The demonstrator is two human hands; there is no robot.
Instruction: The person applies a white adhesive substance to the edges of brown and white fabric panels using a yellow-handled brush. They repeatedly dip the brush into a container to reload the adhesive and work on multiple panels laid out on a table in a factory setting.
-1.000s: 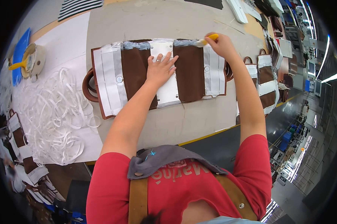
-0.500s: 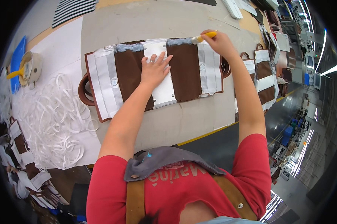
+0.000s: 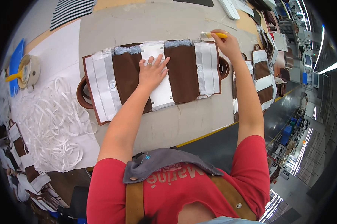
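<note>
A bag panel [image 3: 183,78] of brown cloth and white stiffener, with brown strap handles at both ends, lies flat on the table. My left hand [image 3: 153,72] rests spread on its white middle strip. In my right hand [image 3: 226,44] is a brush [image 3: 217,35] with a yellow handle, its pale-coated bristles pointing left. The bristles are just beyond the panel's far right edge. Wet-looking whitish paste [image 3: 176,43] covers the far ends of both brown sections.
At the left stand a pot [image 3: 34,71] with another yellow-handled brush in it and a blue sheet [image 3: 16,67]. A tangled heap of white tape [image 3: 58,127] covers the left of the table. More brown-and-white bag pieces [image 3: 263,74] lie at the right edge. Striped material [image 3: 71,13] is at the far left.
The brush has moved right in my right hand, from the right brown section's far edge to beyond the white end section. My left hand stays pressed on the panel.
</note>
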